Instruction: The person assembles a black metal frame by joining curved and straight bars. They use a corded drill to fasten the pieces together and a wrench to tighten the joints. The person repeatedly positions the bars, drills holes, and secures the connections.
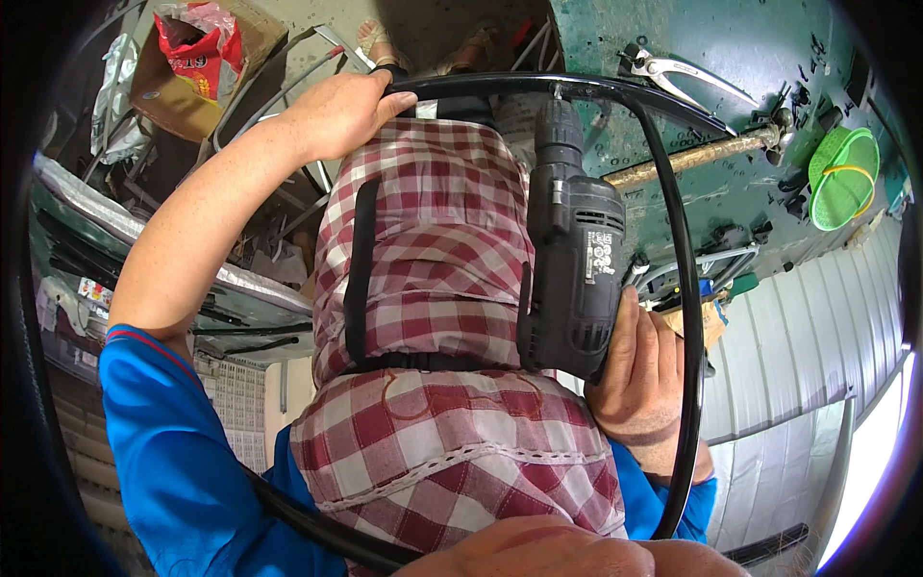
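My left hand is closed around a long black tube that bends in a wide loop past my lap and along my right side. In my right hand is the handle of a black power drill. The drill's nose points away from me, and its tip meets the tube's far stretch. Whether the bit has gone into the tube, I cannot tell. Part of the grip and the trigger are hidden behind the drill body and my fingers. A red and white checked apron lies beneath both.
On the green bench to the right lie pincers, a wooden-handled hammer, a green plastic basket and scattered small black pieces. A cardboard box with a red bag stands far left. Two sandalled feet show at the top.
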A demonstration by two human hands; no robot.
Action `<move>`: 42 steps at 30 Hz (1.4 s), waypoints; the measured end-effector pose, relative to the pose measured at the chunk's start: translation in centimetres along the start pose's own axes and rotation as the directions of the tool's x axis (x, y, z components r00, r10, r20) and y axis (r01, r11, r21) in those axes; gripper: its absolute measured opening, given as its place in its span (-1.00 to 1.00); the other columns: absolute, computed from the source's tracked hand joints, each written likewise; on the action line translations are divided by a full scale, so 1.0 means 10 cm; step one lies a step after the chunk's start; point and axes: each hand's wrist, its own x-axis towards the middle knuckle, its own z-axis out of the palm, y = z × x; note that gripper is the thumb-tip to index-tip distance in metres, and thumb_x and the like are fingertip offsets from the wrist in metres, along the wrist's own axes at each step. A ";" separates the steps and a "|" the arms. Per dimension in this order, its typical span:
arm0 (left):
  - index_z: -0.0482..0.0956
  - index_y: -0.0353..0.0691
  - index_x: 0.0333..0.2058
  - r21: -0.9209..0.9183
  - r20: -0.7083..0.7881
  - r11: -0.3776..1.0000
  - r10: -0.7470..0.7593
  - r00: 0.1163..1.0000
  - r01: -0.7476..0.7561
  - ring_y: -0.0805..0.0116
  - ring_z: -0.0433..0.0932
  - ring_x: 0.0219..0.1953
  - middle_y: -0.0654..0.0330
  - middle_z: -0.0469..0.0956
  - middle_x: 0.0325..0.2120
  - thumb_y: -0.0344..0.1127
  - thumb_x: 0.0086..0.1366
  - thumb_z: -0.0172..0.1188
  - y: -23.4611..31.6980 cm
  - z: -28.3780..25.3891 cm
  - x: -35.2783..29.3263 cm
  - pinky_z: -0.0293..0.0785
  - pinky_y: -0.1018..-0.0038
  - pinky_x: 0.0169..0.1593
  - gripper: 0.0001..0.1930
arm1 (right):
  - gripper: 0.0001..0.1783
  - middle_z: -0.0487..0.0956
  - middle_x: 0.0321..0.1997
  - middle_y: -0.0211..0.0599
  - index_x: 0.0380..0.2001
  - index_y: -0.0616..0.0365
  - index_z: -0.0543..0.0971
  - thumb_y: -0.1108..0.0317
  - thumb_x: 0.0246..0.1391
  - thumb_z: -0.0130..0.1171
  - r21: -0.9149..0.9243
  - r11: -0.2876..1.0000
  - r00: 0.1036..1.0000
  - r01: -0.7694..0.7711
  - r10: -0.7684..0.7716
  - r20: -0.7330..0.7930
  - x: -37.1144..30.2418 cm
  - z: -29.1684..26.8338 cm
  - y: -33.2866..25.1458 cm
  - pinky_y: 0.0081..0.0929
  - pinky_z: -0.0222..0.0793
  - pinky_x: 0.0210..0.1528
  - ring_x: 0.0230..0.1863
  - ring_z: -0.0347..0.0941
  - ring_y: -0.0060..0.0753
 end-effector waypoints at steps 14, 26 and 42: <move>0.43 -0.42 -0.26 -0.049 -0.059 0.997 0.051 0.997 -0.054 -0.24 0.52 -0.28 -0.24 0.54 -0.48 -0.01 0.43 -0.07 -0.09 0.07 -0.04 0.42 0.06 -0.21 -0.54 | -0.67 0.53 -0.47 -0.11 -0.19 0.47 0.58 0.60 -0.11 0.19 -0.210 0.976 0.995 0.058 -0.074 -0.070 0.21 -0.22 -0.10 -0.41 0.42 -0.42 -0.38 0.50 -0.21; 0.42 -0.44 -0.21 -0.092 -0.030 0.995 0.024 0.999 -0.026 -0.27 0.50 -0.25 -0.27 0.53 -0.45 -0.02 0.42 -0.06 -0.17 0.11 -0.13 0.40 0.04 -0.20 -0.54 | -0.69 0.53 -0.47 -0.13 -0.20 0.46 0.58 0.59 -0.09 0.17 -0.208 0.973 0.993 0.102 -0.111 -0.033 0.28 -0.29 -0.10 -0.45 0.40 -0.42 -0.40 0.50 -0.26; 0.46 -0.35 -0.31 -0.025 -0.152 0.977 0.206 0.967 -0.212 -0.15 0.58 -0.36 -0.14 0.55 -0.56 0.06 0.41 -0.08 -0.23 0.11 -0.02 0.50 0.07 -0.27 -0.51 | -0.57 0.54 -0.31 -0.12 -0.07 0.37 0.57 0.48 -0.09 0.16 -0.184 0.982 0.995 0.031 -0.013 0.099 0.27 -0.32 0.10 -0.35 0.41 -0.25 -0.24 0.50 -0.20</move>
